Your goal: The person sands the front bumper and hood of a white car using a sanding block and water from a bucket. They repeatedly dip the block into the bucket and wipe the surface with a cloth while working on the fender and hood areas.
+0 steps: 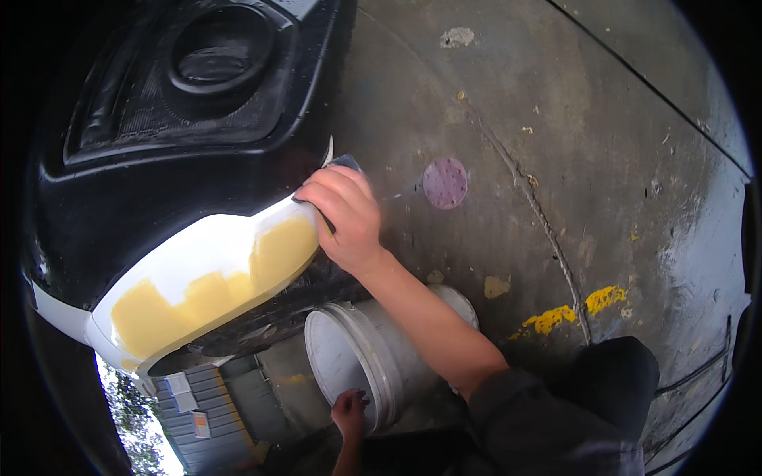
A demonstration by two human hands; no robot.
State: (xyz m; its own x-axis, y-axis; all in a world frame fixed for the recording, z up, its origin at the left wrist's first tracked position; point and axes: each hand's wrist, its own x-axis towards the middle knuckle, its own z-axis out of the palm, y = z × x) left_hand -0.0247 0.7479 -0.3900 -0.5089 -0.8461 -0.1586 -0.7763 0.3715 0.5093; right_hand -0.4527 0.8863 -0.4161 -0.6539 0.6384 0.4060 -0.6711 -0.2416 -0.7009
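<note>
My right hand (pixel 345 210) is closed over a dark piece of sandpaper (pixel 346 163), whose edges show beyond the fingers. It presses at the end of a white panel (pixel 186 242) on a car bumper, where white meets glossy black plastic (pixel 182 182). Pale yellow filler (pixel 210 297) covers much of the panel in uneven patches, one reaching close to my wrist. My left hand (pixel 349 410) hangs lower down, in front of the mouth of a whitish bucket (pixel 389 349). Its fingers are loosely bent and apart, with nothing visible in them.
The bucket lies on its side beneath my right forearm. A round recess (pixel 218 51) shapes the bumper's black part. Stained concrete floor (pixel 571 143) stretches right, with a crack, yellow paint marks (pixel 575 311) and a pinkish round spot (pixel 445 183). My bent knee (pixel 619 373) is at lower right.
</note>
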